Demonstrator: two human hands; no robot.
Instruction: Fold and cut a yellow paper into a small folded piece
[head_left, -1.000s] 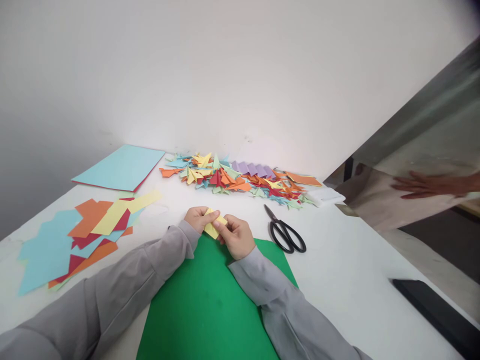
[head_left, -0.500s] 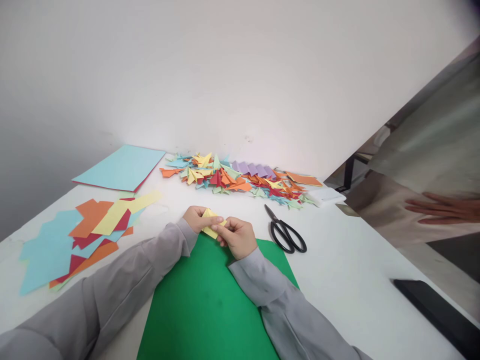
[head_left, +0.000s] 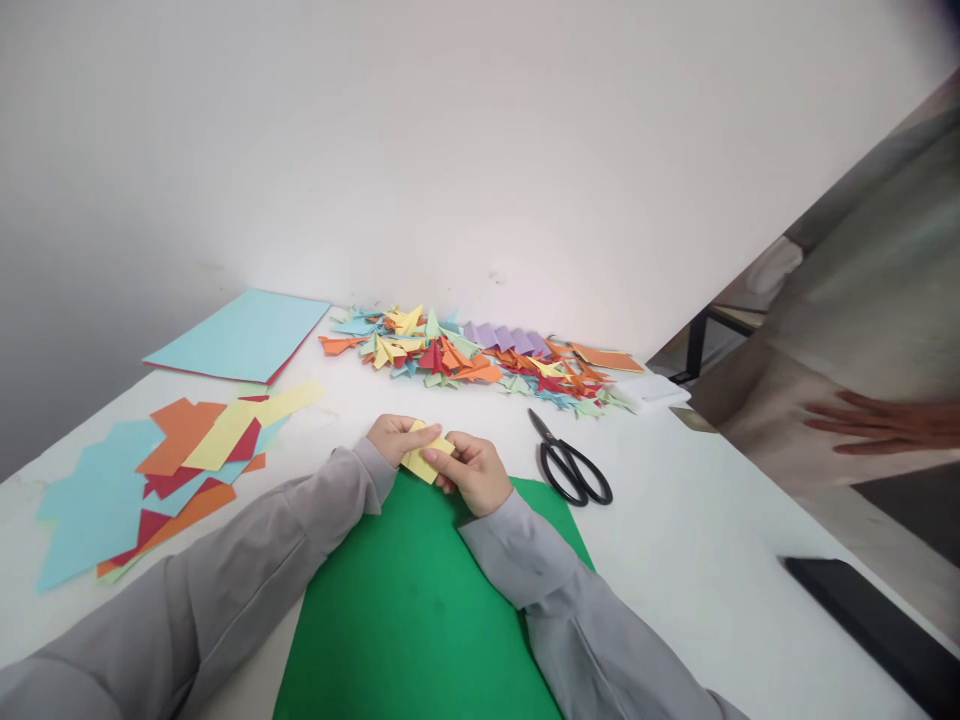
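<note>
A small piece of yellow folded paper is pinched between both hands, above the far edge of a green sheet. My left hand grips its left side, with the thumb lying across the top. From the right, my right hand holds the other side between thumb and fingers. Parts of the paper are covered by the thumbs. Beyond the hands lies a heap of small folded paper planes in many colours. Black-handled scissors rest to the right of my right hand.
Loose coloured paper pieces spread over the left of the white table. Behind them lies a light blue sheet. A black object sits at the right edge. Another person's hand shows beyond the table, at right.
The yellow paper has turned slightly in my fingers and now looks flatter, its raised peak gone. My left thumb has shifted a little. The other person's hand has moved slightly left.
</note>
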